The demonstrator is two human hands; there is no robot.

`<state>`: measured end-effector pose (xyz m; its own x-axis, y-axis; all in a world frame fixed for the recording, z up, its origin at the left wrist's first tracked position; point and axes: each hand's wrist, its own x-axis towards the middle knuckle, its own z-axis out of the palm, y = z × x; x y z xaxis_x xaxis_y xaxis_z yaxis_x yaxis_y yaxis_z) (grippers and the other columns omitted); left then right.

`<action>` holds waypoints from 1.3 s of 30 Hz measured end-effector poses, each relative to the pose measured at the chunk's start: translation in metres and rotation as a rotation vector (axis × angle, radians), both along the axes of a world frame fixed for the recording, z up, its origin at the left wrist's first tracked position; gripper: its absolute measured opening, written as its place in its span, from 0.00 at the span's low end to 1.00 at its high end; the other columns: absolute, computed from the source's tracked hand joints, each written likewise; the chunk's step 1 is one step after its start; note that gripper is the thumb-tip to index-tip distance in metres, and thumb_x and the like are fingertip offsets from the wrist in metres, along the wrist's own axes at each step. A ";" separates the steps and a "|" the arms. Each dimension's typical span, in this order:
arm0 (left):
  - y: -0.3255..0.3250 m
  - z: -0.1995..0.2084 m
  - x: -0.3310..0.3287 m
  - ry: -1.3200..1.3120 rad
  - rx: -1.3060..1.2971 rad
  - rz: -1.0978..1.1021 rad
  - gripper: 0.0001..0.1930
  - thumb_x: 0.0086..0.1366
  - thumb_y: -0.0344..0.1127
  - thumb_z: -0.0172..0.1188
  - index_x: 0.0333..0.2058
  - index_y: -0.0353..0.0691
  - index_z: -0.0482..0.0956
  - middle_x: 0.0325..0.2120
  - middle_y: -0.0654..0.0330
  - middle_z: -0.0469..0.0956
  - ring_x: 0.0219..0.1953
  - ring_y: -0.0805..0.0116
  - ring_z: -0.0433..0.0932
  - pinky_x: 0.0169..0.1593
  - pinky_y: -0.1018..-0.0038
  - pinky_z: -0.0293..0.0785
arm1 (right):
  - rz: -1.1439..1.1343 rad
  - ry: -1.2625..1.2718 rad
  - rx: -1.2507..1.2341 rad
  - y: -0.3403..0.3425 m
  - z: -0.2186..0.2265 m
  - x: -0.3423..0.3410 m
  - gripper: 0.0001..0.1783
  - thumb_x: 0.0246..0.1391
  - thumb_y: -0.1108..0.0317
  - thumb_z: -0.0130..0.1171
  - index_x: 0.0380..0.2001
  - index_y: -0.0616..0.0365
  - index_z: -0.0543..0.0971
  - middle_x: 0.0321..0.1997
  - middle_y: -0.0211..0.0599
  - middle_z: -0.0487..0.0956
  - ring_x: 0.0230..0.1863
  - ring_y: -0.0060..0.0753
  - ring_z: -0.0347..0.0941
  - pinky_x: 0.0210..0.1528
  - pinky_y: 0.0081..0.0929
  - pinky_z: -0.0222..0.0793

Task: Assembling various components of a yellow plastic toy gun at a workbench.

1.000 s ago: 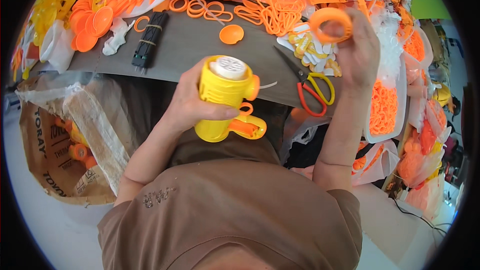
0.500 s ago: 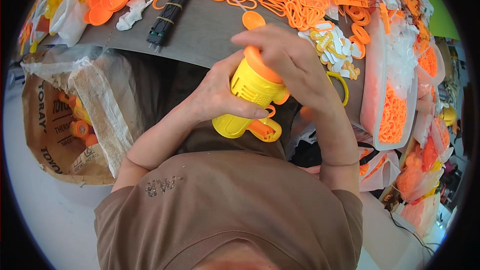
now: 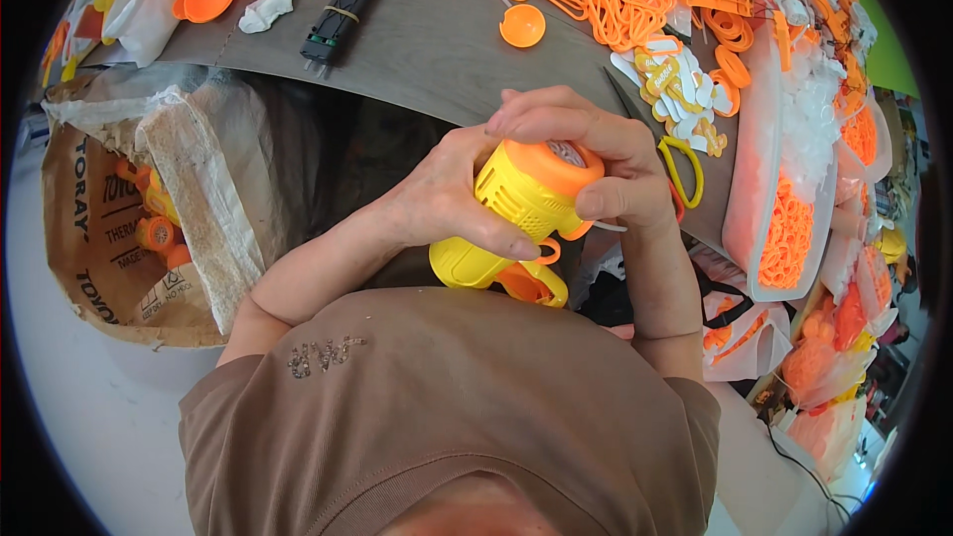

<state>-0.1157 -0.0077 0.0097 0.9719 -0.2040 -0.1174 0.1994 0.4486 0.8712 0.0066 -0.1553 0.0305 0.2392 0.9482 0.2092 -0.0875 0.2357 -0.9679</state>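
Note:
A yellow toy gun [image 3: 501, 203] with a fat ribbed barrel is held in front of my chest, tilted so its orange front ring [image 3: 554, 171] faces up and to the right. My left hand [image 3: 444, 194] wraps round the barrel, thumb lying along its near side. The fingers of my right hand [image 3: 620, 164] curve over the front ring, with the thumb pressed against its right side. Inside the ring a round grey-white insert [image 3: 567, 152] shows. Below the barrel hang the yellow handle and a small orange loop. A thin white piece sticks out under my right thumb.
Scissors [image 3: 687, 177] with yellow handles lie at the table's edge, near a pile of stickers [image 3: 680, 89]. An orange round dish [image 3: 522, 26] and a black battery holder [image 3: 342, 15] lie farther back. A plastic bin [image 3: 740, 223] stands right; a paper sack [image 3: 94, 268] holds toys at left.
My right hand has come from stretched out over the front end to curled round the ring. The toy has tipped to the right, showing the inside of the ring. The view has shifted slightly.

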 end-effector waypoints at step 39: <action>-0.005 -0.022 -0.017 0.002 0.065 0.082 0.42 0.38 0.33 0.71 0.54 0.39 0.59 0.45 0.58 0.70 0.48 0.68 0.70 0.52 0.71 0.66 | -0.520 -0.675 -0.086 -0.023 -0.028 -0.048 0.37 0.50 0.43 0.57 0.51 0.65 0.71 0.59 0.54 0.64 0.58 0.49 0.62 0.57 0.38 0.59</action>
